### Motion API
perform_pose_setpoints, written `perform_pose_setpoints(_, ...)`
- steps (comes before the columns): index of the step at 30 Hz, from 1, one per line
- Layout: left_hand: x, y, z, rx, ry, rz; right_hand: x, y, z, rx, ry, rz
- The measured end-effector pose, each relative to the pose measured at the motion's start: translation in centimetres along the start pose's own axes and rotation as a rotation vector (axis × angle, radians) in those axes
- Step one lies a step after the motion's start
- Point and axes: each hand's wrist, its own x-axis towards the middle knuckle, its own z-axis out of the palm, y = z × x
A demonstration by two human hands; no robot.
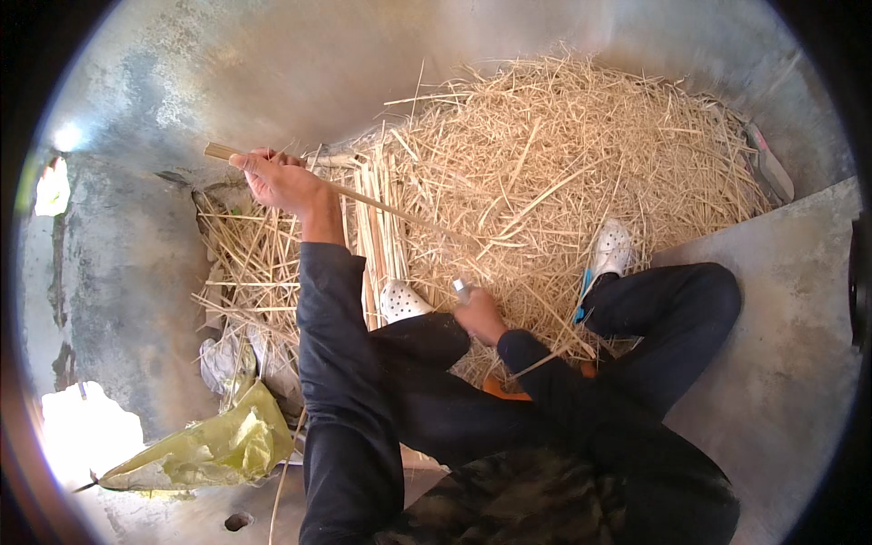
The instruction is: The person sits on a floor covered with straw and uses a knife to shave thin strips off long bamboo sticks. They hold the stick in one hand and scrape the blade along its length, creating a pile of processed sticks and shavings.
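Observation:
My left hand (286,186), raised at the upper left, is closed round a long, thin bamboo strip (218,152). One end of the strip juts out past my fingers; the rest slants down to the right over the shavings and blurs toward its far end. Low in the middle, between my legs, my right hand (481,318) is closed on a small tool with a grey end (461,289). My fingers cover most of that tool, so its kind cannot be made out. A row of split bamboo strips (377,245) lies just right of my left forearm.
A big heap of pale shavings (563,154) spreads ahead. White clogs (402,302) are on my feet, with a blue strip (583,295) beside the right one. At lower left hangs a yellow plastic sheet (213,445). An orange object (504,391) sits under my legs. Grey walls (300,64) curve around.

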Motion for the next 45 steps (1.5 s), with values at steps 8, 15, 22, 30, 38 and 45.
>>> perform_pose_setpoints(8, -2.6, 0.7, 3.0, -0.062, -0.089, -0.006, 6.6, 19.0, -0.6, -0.438, 0.335, -0.030)
perform_pose_setpoints(15, -1.8, 0.8, 0.8, -0.133, -0.124, -0.008, -1.5, 3.5, -0.2, -0.167, 0.025, -0.202)
perform_pose_setpoints(22, -1.9, 1.1, 0.2, -0.276, -0.309, -0.152, -5.9, -7.0, 2.4, 0.131, 0.031, -0.419)
perform_pose_setpoints(30, -1.4, 0.8, -1.2, -0.286, -0.240, -0.103, 1.1, 4.5, 1.9, -0.202, 0.173, -0.069)
perform_pose_setpoints(38, -1.5, 1.0, -0.9, -0.255, -0.230, -0.047, -4.0, -4.6, 4.5, 0.033, 0.126, -0.512)
perform_pose_setpoints(45, -2.0, 0.9, -0.1, -0.275, -0.173, -0.088, 2.2, 4.5, 0.2, -0.246, 0.186, -0.075)
